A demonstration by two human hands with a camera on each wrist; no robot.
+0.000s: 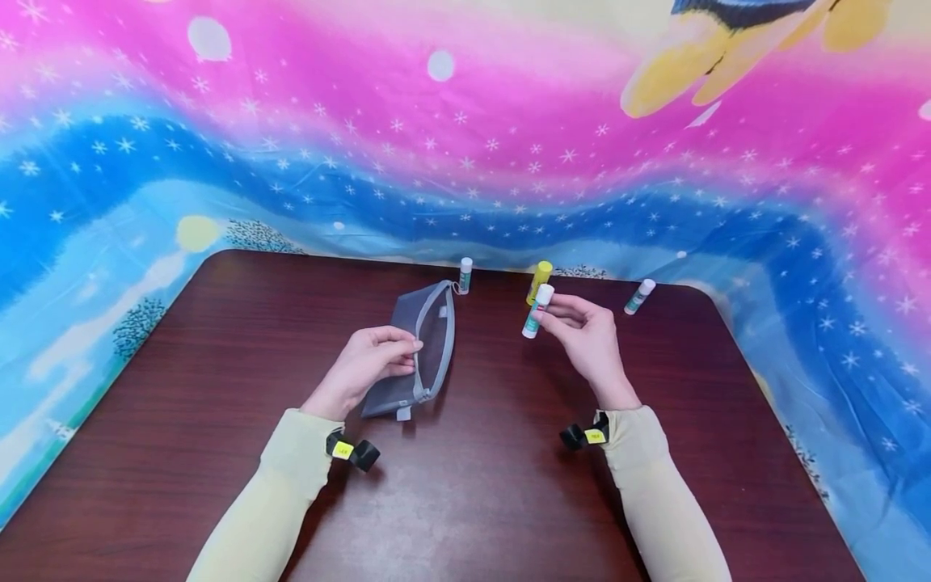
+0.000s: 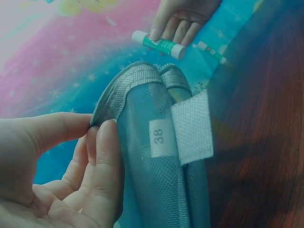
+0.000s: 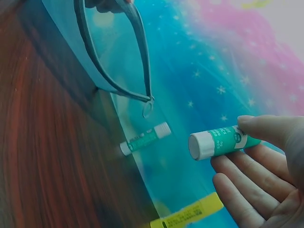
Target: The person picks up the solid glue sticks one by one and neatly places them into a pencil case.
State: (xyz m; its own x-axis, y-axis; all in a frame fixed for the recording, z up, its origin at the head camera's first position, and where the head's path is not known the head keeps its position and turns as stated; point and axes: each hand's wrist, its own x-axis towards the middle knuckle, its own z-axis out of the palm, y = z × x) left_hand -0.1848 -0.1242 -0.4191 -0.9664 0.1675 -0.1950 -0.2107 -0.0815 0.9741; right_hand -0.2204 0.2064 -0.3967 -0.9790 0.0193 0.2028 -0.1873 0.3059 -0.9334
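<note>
We had both hands busy & well apart, each clamped on its own thing. L hand (image 1: 367,360) pinched the pouch (image 1: 409,317) by the L rim of its mouth, thumb vs fingers, prob. bc a soft mesh thing like that would sag w/o support; drawing that side back seemed to keep the mouth gaping toward our R. Zip was undone along the gap, w/ its ring (image 3: 148,109) hanging at the far end & a tag (image 2: 161,137) marked 38 at the near end. Couldn't tell if the pouch's base touched the table (image 1: 465,501).

R hand (image 1: 592,352) held a glue stick (image 1: 537,314) up in the air, R of the pouch, thumb vs fingertips. Gripped from the side, so both white ends stuck out; a light hold, we judged, as it's small & prob. weighs little.

Other sticks stood on end toward the table's far edge: a rear stick (image 1: 465,276) just beside the pouch's far end (touching or not, couldn't tell), a yellow stick (image 1: 541,279) partly hidden behind the held one, & a far-R stick (image 1: 639,297) off by itself. Spaced like that, prob. easy to grab singly w/o knocking a neighbor.
</note>
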